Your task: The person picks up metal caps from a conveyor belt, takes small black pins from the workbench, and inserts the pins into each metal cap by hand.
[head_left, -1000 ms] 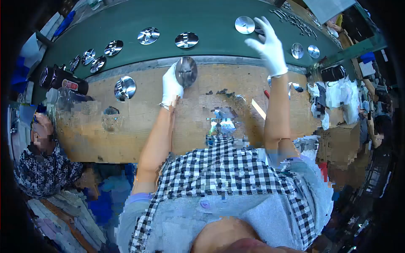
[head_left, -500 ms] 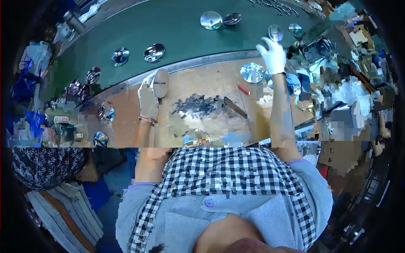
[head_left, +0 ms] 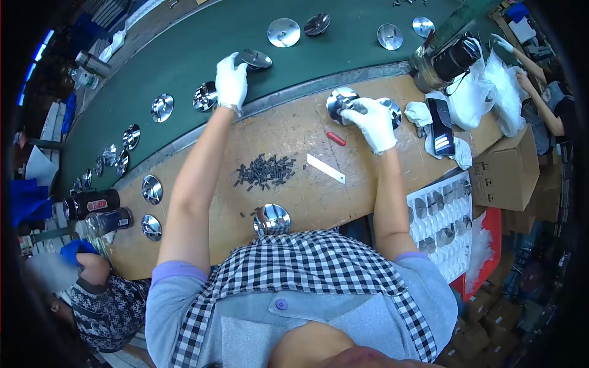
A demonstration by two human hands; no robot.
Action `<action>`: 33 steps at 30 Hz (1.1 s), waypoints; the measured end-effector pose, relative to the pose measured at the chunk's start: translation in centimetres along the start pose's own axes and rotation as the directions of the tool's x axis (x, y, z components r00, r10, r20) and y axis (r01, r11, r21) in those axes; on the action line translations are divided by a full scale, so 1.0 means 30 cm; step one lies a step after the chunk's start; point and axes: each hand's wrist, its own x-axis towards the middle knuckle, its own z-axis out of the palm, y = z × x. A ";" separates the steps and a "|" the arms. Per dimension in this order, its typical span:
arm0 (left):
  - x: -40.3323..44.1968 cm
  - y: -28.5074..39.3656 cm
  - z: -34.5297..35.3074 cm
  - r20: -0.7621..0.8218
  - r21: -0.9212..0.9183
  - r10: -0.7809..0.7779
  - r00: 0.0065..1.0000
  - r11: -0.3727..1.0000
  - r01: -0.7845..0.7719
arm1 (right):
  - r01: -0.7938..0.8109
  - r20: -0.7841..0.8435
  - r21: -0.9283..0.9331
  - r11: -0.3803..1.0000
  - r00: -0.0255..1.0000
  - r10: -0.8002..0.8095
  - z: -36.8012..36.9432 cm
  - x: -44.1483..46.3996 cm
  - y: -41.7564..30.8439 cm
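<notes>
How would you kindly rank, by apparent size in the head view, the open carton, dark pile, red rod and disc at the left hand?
1. Open carton
2. Dark pile
3. Disc at left hand
4. Red rod

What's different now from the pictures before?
The left hand moved its shiny disc forward, from above the wooden table to the green surface; I can't tell if it let go. The right hand came back from the green surface to another disc on the table. The red tool and dark pile stayed.
</notes>
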 end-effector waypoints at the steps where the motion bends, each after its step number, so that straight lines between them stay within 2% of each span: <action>1: -0.034 0.127 -0.090 0.021 -0.073 -0.108 0.994 0.991 0.109 | -0.008 0.001 0.008 1.000 1.000 0.008 0.011 -0.008 -0.031; 3: -0.107 0.212 -0.148 -0.040 -0.170 0.076 0.996 0.982 -0.081 | -0.144 -0.006 0.214 0.966 0.989 0.149 0.054 -0.016 -0.084; 5: -0.194 0.344 -0.225 0.300 -0.407 0.013 0.954 0.906 0.116 | -0.108 -0.011 0.276 0.955 0.993 0.116 0.113 -0.002 -0.134; 7: -0.275 0.371 -0.213 0.531 -0.439 -0.036 0.846 0.842 0.312 | -0.188 0.089 0.435 0.881 0.982 0.166 0.168 0.012 -0.194; 8: -0.280 0.364 -0.223 0.531 -0.427 -0.056 0.845 0.844 0.325 | -0.150 0.122 0.429 0.891 0.987 0.107 0.199 0.020 -0.200; 9: -0.282 0.358 -0.236 0.613 -0.448 -0.152 0.775 0.742 0.499 | -0.160 0.142 0.430 0.889 0.984 0.108 0.224 0.028 -0.209; 10: -0.282 0.346 -0.246 0.690 -0.451 -0.226 0.687 0.609 0.653 | -0.181 0.117 0.543 0.820 0.983 0.140 0.241 0.039 -0.222; 11: -0.287 0.324 -0.241 0.637 -0.514 -0.265 0.724 0.554 0.655 | -0.193 0.094 0.646 0.738 0.980 0.173 0.254 0.049 -0.233; 13: -0.291 0.271 -0.265 0.624 -0.528 -0.292 0.724 0.525 0.667 | -0.173 0.060 0.612 0.772 0.983 0.173 0.257 0.070 -0.217; 15: -0.301 0.269 -0.294 0.618 -0.543 -0.305 0.724 0.500 0.674 | -0.118 -0.021 0.475 0.872 0.989 0.145 0.276 0.082 -0.201; 17: -0.310 0.261 -0.305 0.622 -0.557 -0.304 0.722 0.476 0.680 | -0.092 0.014 0.432 0.897 0.995 0.095 0.288 0.069 -0.219; 19: -0.330 0.241 -0.291 0.658 -0.542 -0.279 0.699 0.469 0.698 | -0.278 0.278 0.473 0.836 0.948 0.157 0.297 0.048 -0.247; 20: -0.338 0.236 -0.269 0.662 -0.544 -0.272 0.698 0.465 0.698 | -0.276 0.312 0.490 0.827 0.941 0.130 0.308 0.039 -0.243; 22: -0.351 0.229 -0.227 0.615 -0.731 -0.252 0.747 0.172 0.660 | -0.275 0.290 0.484 0.831 0.946 0.144 0.316 0.018 -0.258; 23: -0.346 0.242 -0.239 0.614 -0.733 -0.255 0.747 0.168 0.659 | -0.273 0.274 0.485 0.831 0.950 0.152 0.317 0.007 -0.270; 25: -0.322 0.279 -0.283 0.586 -0.665 -0.277 0.761 0.372 0.648 | -0.273 0.288 0.510 0.816 0.948 0.137 0.325 -0.004 -0.282; 26: -0.319 0.284 -0.286 0.614 -0.670 -0.287 0.735 0.303 0.678 | -0.277 0.282 0.541 0.794 0.949 0.139 0.334 -0.008 -0.283; 27: -0.320 0.282 -0.284 0.612 -0.670 -0.291 0.735 0.302 0.678 | -0.281 0.275 0.571 0.772 0.951 0.143 0.339 -0.013 -0.284; 29: -0.322 0.280 -0.278 0.642 -0.703 -0.287 0.711 0.150 0.695 | -0.256 0.263 0.564 0.785 0.957 0.123 0.335 -0.022 -0.298; 33: -0.320 0.260 -0.287 0.672 -0.674 -0.230 0.704 0.204 0.710 | -0.171 0.214 0.525 0.833 0.975 0.065 0.331 -0.043 -0.279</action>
